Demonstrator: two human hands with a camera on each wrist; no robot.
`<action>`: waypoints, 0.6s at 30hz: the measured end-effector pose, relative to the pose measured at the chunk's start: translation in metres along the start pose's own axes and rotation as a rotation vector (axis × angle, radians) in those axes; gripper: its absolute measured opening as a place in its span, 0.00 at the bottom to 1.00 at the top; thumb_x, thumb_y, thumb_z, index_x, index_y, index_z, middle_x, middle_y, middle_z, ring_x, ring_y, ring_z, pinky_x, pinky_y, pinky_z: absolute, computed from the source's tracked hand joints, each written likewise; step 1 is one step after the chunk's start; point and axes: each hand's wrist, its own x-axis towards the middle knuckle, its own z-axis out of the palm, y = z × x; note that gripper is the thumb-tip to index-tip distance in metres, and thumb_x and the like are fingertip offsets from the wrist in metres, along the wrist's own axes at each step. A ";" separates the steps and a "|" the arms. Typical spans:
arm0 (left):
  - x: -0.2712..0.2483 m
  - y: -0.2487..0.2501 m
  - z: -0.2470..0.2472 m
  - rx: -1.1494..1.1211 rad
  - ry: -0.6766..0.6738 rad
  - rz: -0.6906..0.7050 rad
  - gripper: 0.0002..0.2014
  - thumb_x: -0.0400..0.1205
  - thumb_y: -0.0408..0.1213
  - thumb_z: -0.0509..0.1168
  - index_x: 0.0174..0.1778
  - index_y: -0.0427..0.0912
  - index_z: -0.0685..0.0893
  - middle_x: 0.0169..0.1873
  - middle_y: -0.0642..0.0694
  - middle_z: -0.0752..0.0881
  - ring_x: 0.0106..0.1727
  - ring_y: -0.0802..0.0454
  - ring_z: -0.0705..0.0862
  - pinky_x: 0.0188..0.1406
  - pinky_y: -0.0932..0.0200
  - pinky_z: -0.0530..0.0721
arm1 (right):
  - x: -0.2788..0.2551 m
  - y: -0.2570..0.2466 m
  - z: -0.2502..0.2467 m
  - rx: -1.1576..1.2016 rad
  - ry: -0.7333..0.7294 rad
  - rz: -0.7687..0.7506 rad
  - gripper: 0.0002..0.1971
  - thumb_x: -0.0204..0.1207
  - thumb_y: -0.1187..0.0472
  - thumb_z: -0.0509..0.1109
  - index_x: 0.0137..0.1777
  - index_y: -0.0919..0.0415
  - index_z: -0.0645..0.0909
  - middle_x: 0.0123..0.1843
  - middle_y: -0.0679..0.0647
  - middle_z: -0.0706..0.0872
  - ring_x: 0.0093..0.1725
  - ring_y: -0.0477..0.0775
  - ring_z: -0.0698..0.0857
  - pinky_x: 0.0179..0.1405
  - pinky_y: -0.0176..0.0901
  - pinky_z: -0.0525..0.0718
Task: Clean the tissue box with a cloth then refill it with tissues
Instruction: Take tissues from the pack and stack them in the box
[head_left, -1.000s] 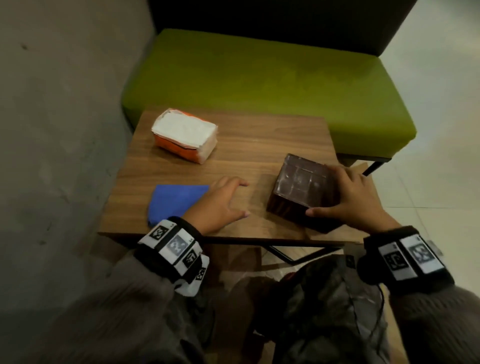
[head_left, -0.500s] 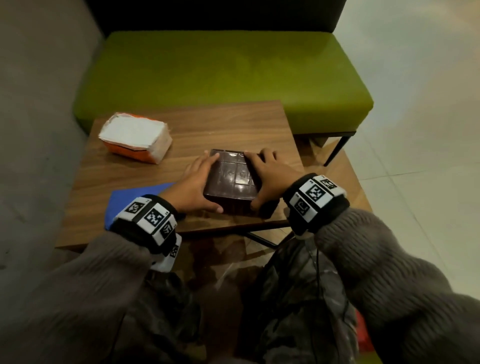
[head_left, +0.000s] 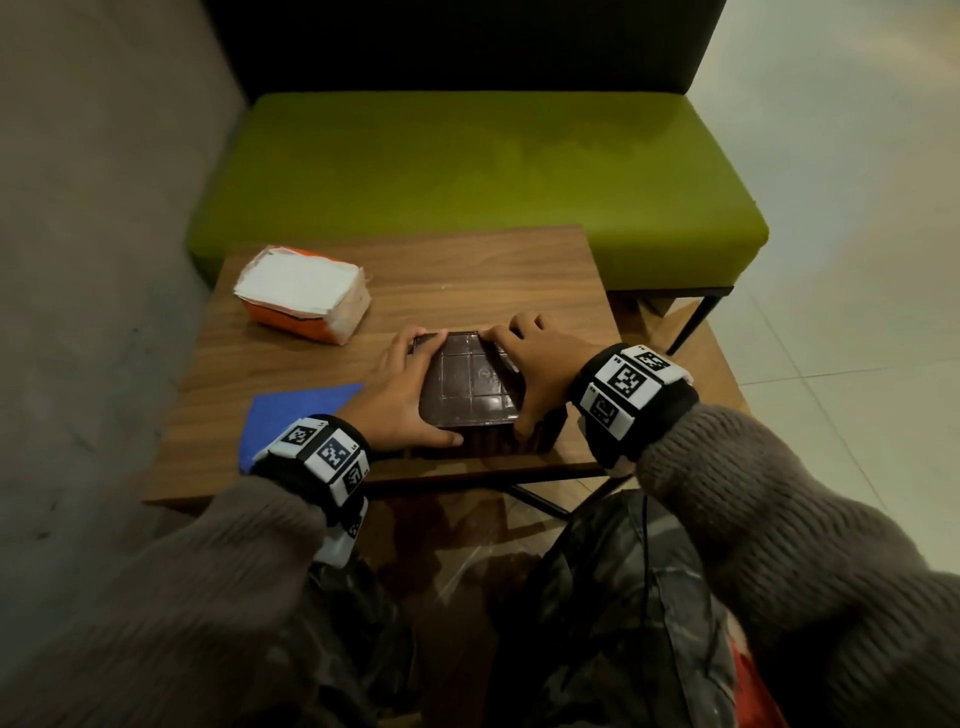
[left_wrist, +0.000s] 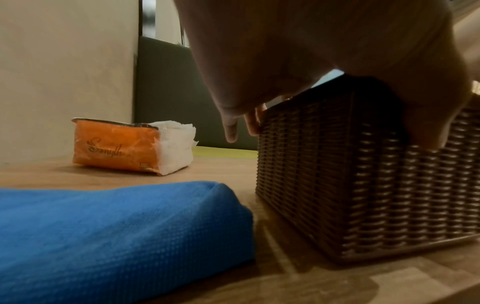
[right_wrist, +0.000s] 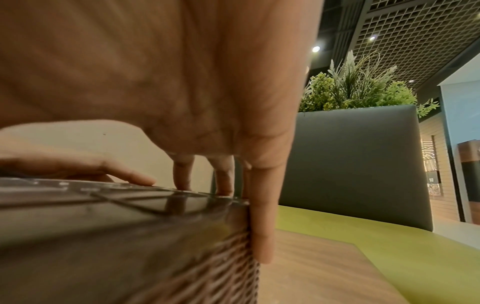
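tissue box (left_wrist: 363, 185) woven wicker, glossy top | cloth (left_wrist: 116, 236) matt weave | table (head_left: 467, 270) wood

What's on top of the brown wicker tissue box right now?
Both hands: the left hand and right hand grip the tissue box over its glossy panel. Its inside is covered.
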 end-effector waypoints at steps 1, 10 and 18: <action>0.000 0.001 0.001 0.014 0.009 -0.004 0.62 0.58 0.61 0.79 0.81 0.54 0.46 0.75 0.59 0.44 0.79 0.50 0.51 0.78 0.43 0.61 | 0.001 0.001 -0.002 -0.008 -0.005 -0.004 0.65 0.53 0.45 0.86 0.85 0.53 0.47 0.77 0.60 0.60 0.76 0.65 0.59 0.72 0.60 0.72; -0.007 0.008 -0.011 -0.041 -0.069 -0.044 0.64 0.58 0.58 0.80 0.79 0.63 0.39 0.79 0.55 0.39 0.81 0.46 0.49 0.77 0.41 0.62 | 0.006 0.013 -0.016 0.098 -0.047 -0.059 0.60 0.57 0.47 0.86 0.84 0.48 0.50 0.77 0.58 0.61 0.77 0.64 0.59 0.76 0.65 0.68; -0.022 0.000 -0.041 -0.114 0.274 0.264 0.29 0.77 0.49 0.65 0.75 0.57 0.65 0.77 0.47 0.65 0.78 0.54 0.63 0.75 0.57 0.66 | -0.013 0.031 -0.036 0.619 -0.109 -0.164 0.46 0.66 0.52 0.83 0.80 0.40 0.61 0.71 0.47 0.69 0.71 0.53 0.71 0.63 0.40 0.75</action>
